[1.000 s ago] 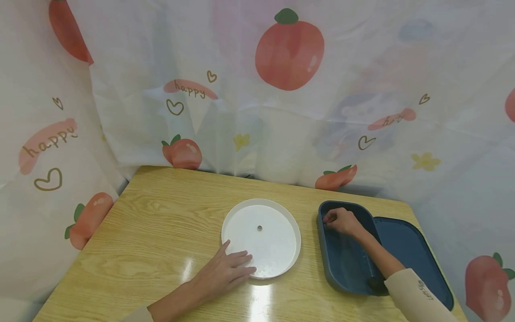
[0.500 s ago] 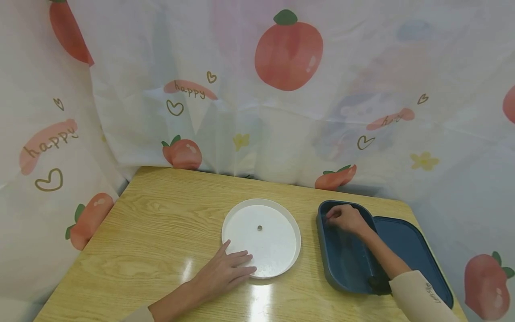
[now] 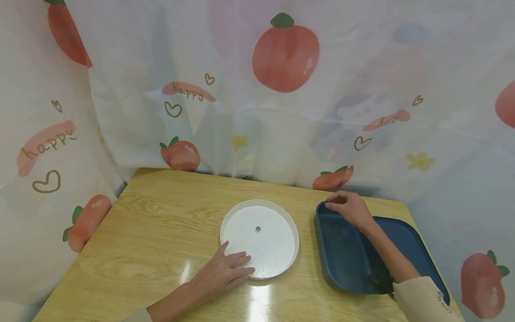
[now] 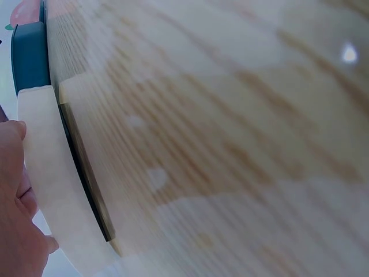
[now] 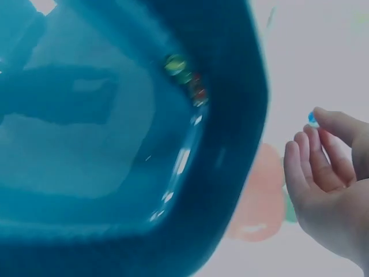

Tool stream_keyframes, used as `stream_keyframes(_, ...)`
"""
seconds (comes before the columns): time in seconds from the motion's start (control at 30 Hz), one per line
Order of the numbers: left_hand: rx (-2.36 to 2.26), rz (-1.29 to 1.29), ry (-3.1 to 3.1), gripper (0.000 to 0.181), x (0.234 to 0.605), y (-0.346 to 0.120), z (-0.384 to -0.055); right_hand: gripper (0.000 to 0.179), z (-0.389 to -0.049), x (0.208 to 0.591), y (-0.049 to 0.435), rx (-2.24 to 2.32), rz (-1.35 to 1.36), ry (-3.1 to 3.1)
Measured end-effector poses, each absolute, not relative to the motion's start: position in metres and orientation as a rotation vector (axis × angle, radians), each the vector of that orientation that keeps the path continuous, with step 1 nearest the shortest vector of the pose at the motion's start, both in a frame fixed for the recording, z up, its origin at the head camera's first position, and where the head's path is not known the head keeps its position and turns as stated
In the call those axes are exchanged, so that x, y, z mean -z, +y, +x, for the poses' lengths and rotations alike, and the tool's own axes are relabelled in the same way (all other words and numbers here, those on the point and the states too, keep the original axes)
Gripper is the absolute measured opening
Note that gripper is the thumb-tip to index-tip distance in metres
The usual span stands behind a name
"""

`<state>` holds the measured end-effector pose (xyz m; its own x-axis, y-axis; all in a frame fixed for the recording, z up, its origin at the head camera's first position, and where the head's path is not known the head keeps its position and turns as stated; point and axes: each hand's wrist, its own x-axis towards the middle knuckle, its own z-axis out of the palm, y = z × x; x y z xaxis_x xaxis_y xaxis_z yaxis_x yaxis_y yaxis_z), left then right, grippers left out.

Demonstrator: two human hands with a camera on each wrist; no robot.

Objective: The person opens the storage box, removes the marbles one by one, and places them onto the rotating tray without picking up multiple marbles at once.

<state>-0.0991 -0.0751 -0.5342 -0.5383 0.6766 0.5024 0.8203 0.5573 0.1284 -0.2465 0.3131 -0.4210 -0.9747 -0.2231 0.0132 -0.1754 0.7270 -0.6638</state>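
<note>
My right hand is above the far rim of a dark blue box. Between thumb and fingertips it pinches a small blue glass marble, seen best in the right wrist view. Several marbles, green-yellow and reddish, lie along an inside edge of the box in that view. My left hand, fingers spread and straight, rests on the near-left rim of a round white tray. A small round greyish thing sits at the tray's middle; whether it is a marble I cannot tell.
A flat dark blue lid lies on the wooden table, partly under the right forearm and behind the box. A white curtain with fruit prints hangs along the table's far and left sides.
My right hand has risen from inside the box to above its far rim, with the marble now visible in its pinch. The left hand and tray have stayed in place.
</note>
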Motion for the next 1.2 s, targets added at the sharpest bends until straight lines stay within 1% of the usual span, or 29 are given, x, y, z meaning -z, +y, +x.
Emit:
stream_keyframes(0.2,0.51,-1.222,-2.39,0.023,0.533,-0.075,-0.099,0.025,-0.239,0.407,0.287,1.242,-0.37,2.796)
stream_keyframes(0.47,0.54,-1.223,-2.397,0.022,0.534,-0.074,-0.098,0.022,-0.232,0.409,0.251,1.393,-0.448,2.669)
stream_keyframes(0.7,0.536,-1.223,-2.425,0.022,0.533,-0.073,-0.098,0.018,-0.227,0.424,0.228,1.431,-0.505,2.609)
stream_keyframes(0.97,0.556,-1.227,-2.451,0.023,0.533,-0.073,-0.098,0.018,-0.224,0.443,0.206,1.402,-0.47,2.578)
stream_keyframes(1.2,0.546,-1.228,-2.439,0.022,0.534,-0.073,-0.098,0.013,-0.228,0.457,0.19,1.368,-0.432,2.606)
